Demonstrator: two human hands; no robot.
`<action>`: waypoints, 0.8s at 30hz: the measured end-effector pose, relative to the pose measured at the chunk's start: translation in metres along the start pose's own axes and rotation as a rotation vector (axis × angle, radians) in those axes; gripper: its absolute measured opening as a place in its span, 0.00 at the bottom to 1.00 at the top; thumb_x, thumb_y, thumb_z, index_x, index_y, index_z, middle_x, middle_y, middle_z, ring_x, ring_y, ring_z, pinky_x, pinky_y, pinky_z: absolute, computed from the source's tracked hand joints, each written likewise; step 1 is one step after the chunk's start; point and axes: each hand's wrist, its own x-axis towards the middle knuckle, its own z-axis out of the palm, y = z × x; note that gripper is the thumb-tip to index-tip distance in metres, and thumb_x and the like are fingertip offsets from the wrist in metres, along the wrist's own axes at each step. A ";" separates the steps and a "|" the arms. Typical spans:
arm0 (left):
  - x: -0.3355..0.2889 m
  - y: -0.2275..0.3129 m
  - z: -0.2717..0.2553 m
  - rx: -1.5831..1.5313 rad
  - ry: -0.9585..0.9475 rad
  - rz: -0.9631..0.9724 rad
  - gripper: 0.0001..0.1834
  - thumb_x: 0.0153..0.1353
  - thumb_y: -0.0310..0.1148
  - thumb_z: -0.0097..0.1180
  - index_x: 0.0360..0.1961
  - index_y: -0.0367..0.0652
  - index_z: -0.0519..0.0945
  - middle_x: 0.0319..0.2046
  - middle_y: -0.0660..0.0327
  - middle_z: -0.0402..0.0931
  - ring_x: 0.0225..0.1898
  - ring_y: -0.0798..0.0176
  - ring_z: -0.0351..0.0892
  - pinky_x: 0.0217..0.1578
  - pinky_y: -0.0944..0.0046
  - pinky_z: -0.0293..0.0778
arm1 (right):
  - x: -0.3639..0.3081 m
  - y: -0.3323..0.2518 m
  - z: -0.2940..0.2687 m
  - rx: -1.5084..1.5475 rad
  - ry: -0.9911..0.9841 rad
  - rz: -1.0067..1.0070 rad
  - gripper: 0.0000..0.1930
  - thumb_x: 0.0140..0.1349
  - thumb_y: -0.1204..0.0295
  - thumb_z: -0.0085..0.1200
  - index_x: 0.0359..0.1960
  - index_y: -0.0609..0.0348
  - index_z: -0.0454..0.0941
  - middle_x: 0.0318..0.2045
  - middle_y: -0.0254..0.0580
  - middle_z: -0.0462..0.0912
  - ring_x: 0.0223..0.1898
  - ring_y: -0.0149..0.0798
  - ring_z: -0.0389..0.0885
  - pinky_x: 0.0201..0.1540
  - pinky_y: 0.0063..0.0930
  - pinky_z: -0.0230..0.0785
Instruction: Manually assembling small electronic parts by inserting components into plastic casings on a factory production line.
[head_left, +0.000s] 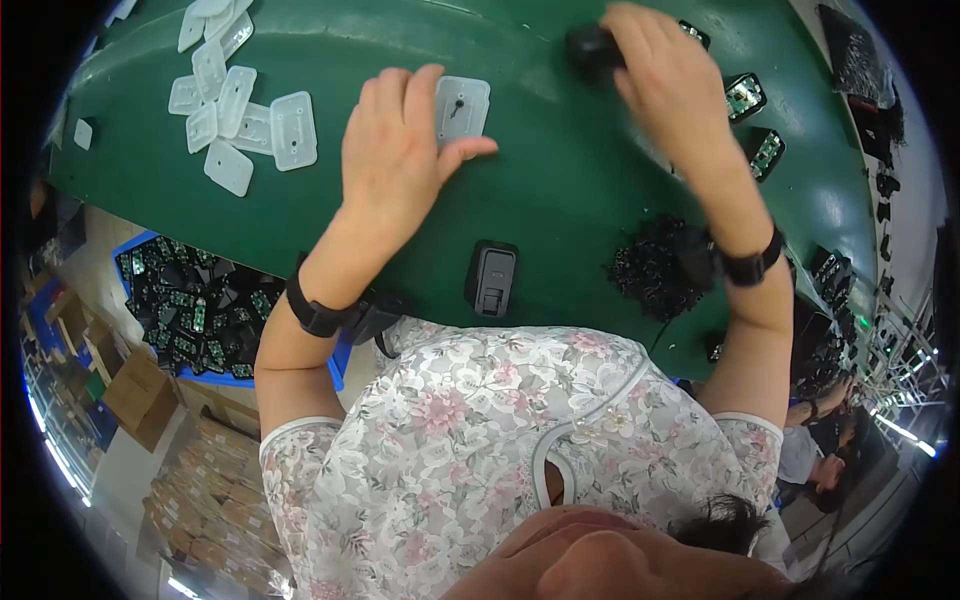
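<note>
My left hand (392, 150) lies on the green table with its fingers stretched and its thumb spread. It is against the left and lower edge of a translucent white plastic plate (476, 100), which bears a small dark piece (458, 107). At the far side my right hand (668, 85) is closed on a dark rounded object (590, 48), smeared by motion, whose kind I cannot make out. A black plastic housing (493, 278) lies near the table's front edge. To its right is a heap of small black parts (655, 270).
Several translucent plates (236, 100) are scattered at the far left of the green table (560, 200). Black housings with circuit boards (745, 97) stand along the right. A blue bin (342, 365) full of circuit boards sits beside the table, lower left. Cardboard boxes (140, 400) lie beyond it.
</note>
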 end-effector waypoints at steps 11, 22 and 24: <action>-0.017 -0.015 0.007 -0.193 0.022 0.261 0.29 0.49 0.21 0.59 0.55 0.44 0.70 0.48 0.59 0.74 0.51 0.55 0.71 0.52 0.56 0.65 | -0.045 -0.028 0.004 0.369 0.059 0.181 0.21 0.50 0.78 0.61 0.49 0.58 0.76 0.47 0.43 0.78 0.46 0.46 0.76 0.47 0.35 0.71; -0.024 -0.028 0.006 -0.310 0.007 0.253 0.29 0.52 0.15 0.43 0.56 0.46 0.73 0.58 0.62 0.71 0.60 0.56 0.68 0.56 0.58 0.66 | -0.018 -0.085 0.015 0.428 0.060 -0.027 0.19 0.50 0.77 0.61 0.45 0.58 0.76 0.46 0.39 0.79 0.45 0.43 0.77 0.45 0.33 0.72; -0.025 -0.028 0.006 -0.231 -0.005 0.262 0.29 0.52 0.15 0.42 0.56 0.46 0.74 0.58 0.63 0.71 0.60 0.57 0.68 0.56 0.58 0.66 | -0.017 -0.086 0.017 0.408 0.040 -0.031 0.19 0.49 0.77 0.61 0.46 0.58 0.76 0.46 0.39 0.79 0.45 0.42 0.77 0.44 0.33 0.73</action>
